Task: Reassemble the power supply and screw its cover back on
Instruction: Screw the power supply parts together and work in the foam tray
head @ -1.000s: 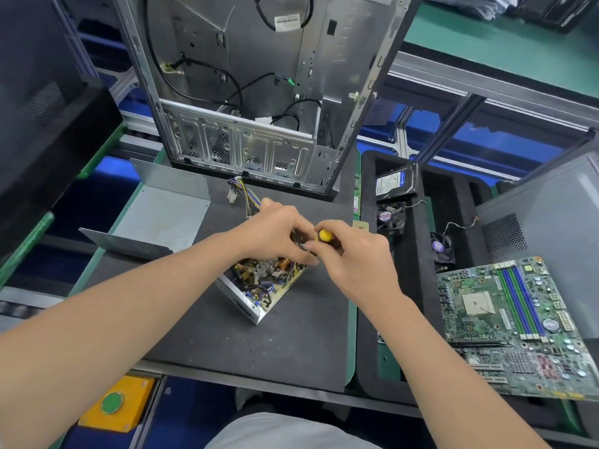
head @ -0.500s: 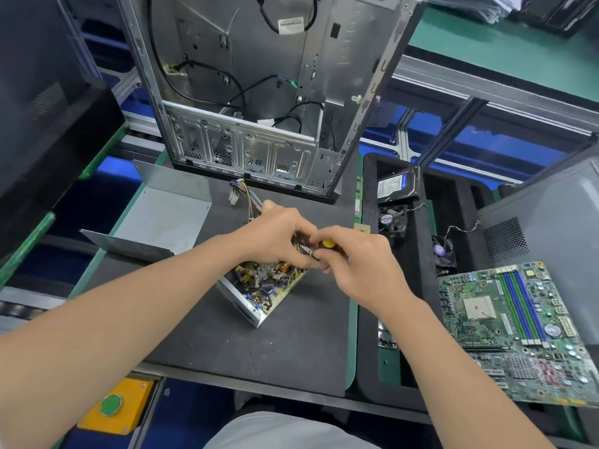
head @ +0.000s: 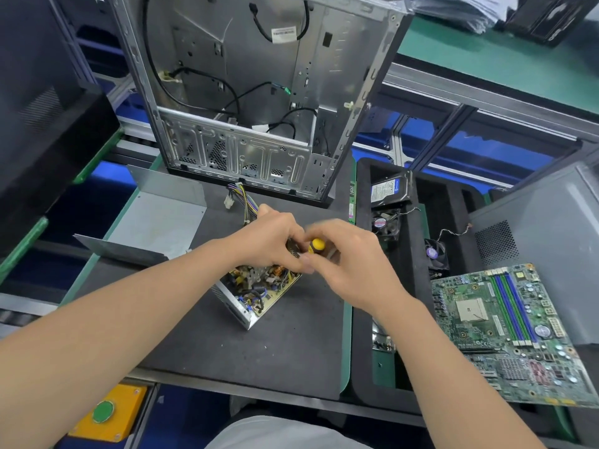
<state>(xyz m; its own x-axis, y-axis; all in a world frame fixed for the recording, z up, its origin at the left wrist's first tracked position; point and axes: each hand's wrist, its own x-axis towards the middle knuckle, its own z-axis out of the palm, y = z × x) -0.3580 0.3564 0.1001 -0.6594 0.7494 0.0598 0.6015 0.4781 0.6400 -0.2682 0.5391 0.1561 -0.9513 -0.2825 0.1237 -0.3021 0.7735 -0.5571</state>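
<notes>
Open power supply point(head: 259, 293) sits mid dark mat point(head: 291, 351), tilted, circuit board exposed. Left hand point(head: 272, 241) has its fingers curled over the unit's far corner, gripping it. Right hand point(head: 353, 264), blurred, pinches the yellow-capped screwdriver point(head: 317, 245) between thumb and fingers. Versus half a second ago, the yellow cap shows more; the unit is unmoved. Cover point(head: 155, 222) lies left, apart. Computer case point(head: 259, 92) stands far, motherboard point(head: 512, 328) right. Bare mat lies near and right.

no legible text or numbers anywhere
</notes>
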